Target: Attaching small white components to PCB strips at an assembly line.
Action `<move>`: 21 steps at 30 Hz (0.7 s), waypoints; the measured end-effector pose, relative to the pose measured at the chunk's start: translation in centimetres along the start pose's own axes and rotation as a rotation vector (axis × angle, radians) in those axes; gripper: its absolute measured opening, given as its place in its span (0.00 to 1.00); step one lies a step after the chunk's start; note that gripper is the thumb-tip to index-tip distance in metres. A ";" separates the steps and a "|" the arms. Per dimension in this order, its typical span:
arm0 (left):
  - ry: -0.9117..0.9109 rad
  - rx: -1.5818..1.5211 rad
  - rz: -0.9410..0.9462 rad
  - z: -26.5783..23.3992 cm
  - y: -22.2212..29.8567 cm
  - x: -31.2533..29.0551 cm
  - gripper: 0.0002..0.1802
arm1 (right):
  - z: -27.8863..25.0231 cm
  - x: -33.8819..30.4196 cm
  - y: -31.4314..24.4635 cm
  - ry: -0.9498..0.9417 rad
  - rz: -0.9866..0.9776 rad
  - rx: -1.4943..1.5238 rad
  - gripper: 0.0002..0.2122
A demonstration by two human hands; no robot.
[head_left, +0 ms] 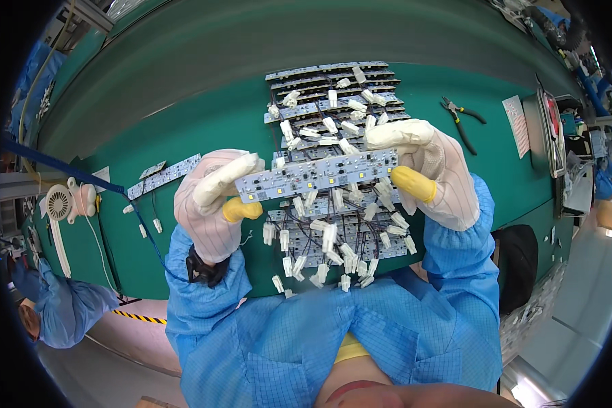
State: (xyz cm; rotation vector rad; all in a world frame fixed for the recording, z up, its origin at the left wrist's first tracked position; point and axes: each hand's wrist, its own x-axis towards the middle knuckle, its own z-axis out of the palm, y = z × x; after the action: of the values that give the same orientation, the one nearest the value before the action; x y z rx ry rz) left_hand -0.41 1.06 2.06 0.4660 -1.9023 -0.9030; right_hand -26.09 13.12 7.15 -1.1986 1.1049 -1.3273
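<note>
Between my two gloved hands I hold a long white LED circuit board [317, 175], dotted with yellow LEDs and small black parts. My left hand [219, 187] pinches its left end, thumb in a yellow finger cot below and fingers above. At the other end, my right hand [425, 170] grips the board in the same way. Underneath and behind lie rows of similar LED boards [306, 68], stacked close together. White plug connectors [329, 236] on thin dark wires spread over them. A black band with a blue coiled cord [158, 253] circles my left wrist.
Pliers [461, 122] with dark handles lie at the far right on the green mat [483, 88]. Near them are a label sheet [517, 127] and a metal tray [542, 136]. Leftward are separate LED boards [164, 178] and a small fan [59, 202]. A co-worker's blue sleeve [75, 309] shows at lower left.
</note>
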 end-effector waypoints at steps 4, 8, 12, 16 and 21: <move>0.069 -0.010 -0.073 0.6 0.1 -0.3 0.16 | -0.3 -0.1 -0.1 0.080 0.097 -0.142 0.29; -0.009 0.074 -0.041 0.1 -0.5 -0.3 0.17 | -0.1 -0.4 0.3 0.053 -0.031 -0.144 0.22; 0.103 -0.101 -0.134 1.0 -0.4 -0.2 0.16 | -0.9 -0.2 -0.2 0.020 -0.032 -0.399 0.17; -0.003 0.107 -0.276 0.8 0.5 0.5 0.15 | -1.1 -0.2 0.3 -0.058 -0.071 -0.423 0.17; 0.071 -0.008 -0.245 0.8 0.1 -0.4 0.15 | -0.8 0.1 0.2 -0.043 -0.088 -0.231 0.21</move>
State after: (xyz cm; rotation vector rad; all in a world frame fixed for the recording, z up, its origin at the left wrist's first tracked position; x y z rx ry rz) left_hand -0.88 1.65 1.67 0.7291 -1.8017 -1.0378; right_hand -26.82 13.03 6.85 -1.4532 1.2108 -1.2583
